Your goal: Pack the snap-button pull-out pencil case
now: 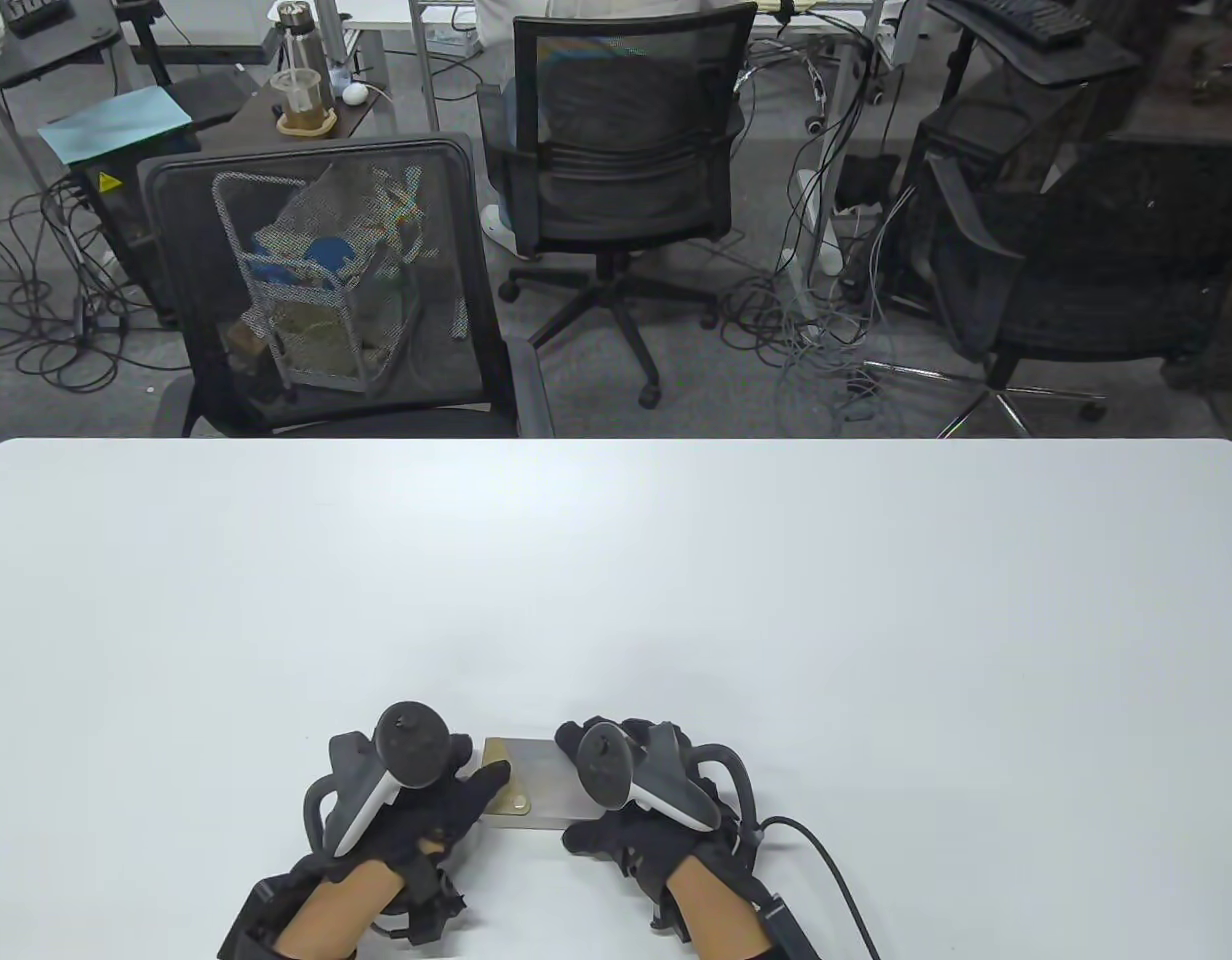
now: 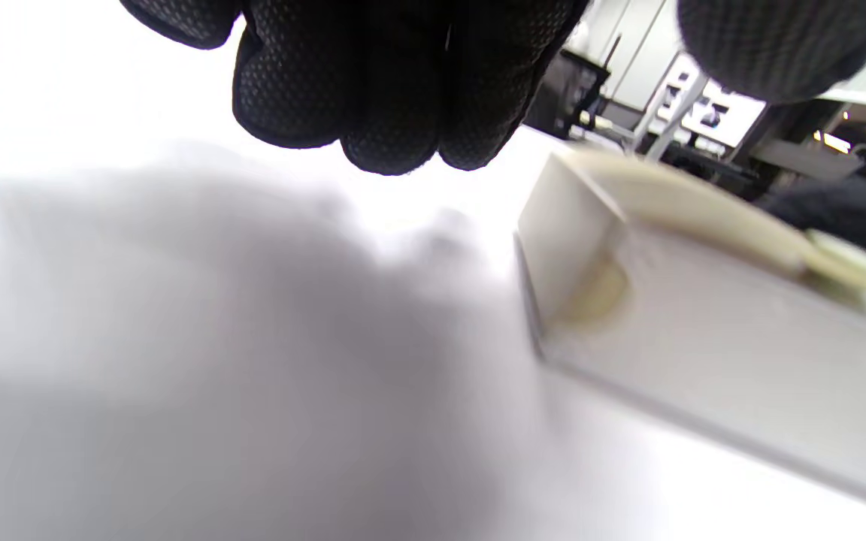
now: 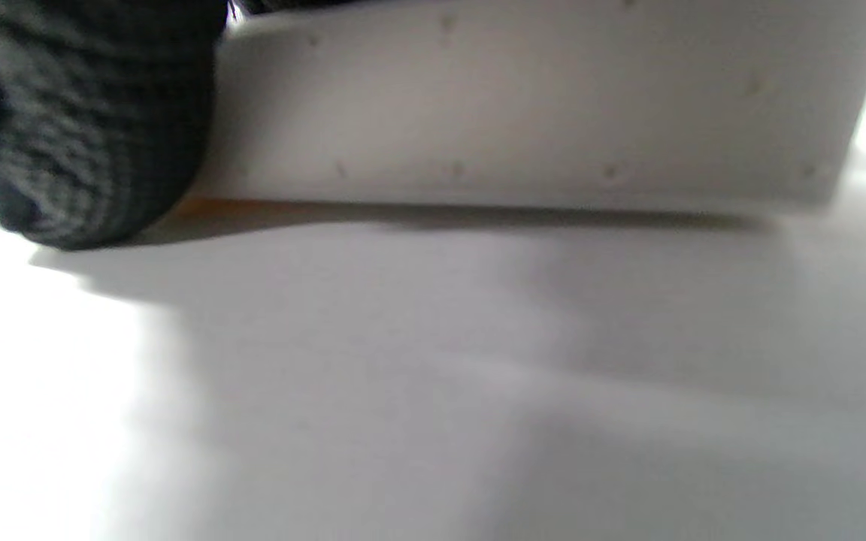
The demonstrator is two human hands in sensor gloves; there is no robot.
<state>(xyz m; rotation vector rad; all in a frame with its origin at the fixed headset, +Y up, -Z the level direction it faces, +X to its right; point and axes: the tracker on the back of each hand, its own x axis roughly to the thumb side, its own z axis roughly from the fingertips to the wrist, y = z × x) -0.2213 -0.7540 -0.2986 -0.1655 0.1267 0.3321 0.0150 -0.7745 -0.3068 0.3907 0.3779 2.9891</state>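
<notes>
Table view at 6 o'clock on worktop (image 1: pixel 616 560): pencil case (image 1: pixel 531 785), seemingly light, stiff, smooth, best taken by long edges; left hand (image 1: pixel 416 800) fingers curled beside it, right hand (image 1: pixel 646 790) fingers gripping right end.

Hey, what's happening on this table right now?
A person in sensor gloves is working on a small pencil case lying flat near the table's front edge. The left hand rests a finger on the case's left end, beside its round snap button. The right hand holds the right end. Whether the case is fully shut can't be told; the wrist views are blurred.
</notes>
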